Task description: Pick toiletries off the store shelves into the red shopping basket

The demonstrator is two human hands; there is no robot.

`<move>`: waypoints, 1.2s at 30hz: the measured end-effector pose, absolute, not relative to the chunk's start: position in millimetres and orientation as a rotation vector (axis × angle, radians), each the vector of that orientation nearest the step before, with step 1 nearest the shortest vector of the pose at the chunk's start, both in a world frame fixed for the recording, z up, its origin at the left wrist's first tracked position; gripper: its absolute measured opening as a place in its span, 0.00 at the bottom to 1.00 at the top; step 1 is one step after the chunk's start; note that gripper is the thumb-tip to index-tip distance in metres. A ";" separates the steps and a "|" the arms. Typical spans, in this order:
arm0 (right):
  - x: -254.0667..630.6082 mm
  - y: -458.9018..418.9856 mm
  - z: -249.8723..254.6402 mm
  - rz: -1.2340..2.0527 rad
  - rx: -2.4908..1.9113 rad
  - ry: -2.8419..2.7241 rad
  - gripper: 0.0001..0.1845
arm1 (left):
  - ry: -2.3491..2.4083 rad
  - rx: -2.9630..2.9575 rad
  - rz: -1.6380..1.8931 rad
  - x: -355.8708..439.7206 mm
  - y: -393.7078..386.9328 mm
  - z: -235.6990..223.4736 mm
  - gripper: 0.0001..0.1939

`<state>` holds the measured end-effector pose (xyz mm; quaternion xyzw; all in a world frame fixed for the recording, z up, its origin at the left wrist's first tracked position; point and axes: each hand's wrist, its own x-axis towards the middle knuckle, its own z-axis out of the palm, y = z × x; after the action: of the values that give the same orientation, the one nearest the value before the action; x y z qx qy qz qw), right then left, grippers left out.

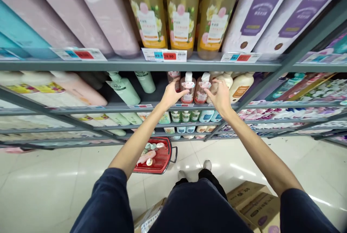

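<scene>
Two pink pump bottles with white tops stand upright side by side at the front of the middle shelf. My left hand [172,95] is at the outer side of the left pink bottle [188,97], its thumb across the front and its fingers toward the side. At the other side, my right hand [221,97] has its thumb on the right pink bottle [201,97] and its fingers raised behind. Both bottles rest on the shelf. Another pink bottle [173,75] shows partly behind my left hand. Cream pump bottles [242,86] stand right of my right hand.
Green pump bottles [126,90] stand to the left on this shelf. Overhead, a shelf edge [206,67] carries large yellow bottles [180,19]. A red basket [162,160] holding several bottles sits on the floor. Cardboard boxes [257,204] lie near my legs.
</scene>
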<state>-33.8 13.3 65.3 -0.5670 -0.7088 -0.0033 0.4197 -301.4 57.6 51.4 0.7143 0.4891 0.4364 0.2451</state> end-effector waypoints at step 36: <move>-40.2 30.8 101.8 0.130 -1.779 -1.950 0.19 | 1.347 1.984 1.040 -282.6 75.1 69.7 0.33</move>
<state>-40.2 30.8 101.8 -0.6523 -0.7151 0.0477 0.2466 -282.6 75.1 69.7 0.7328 0.4975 0.3840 0.2609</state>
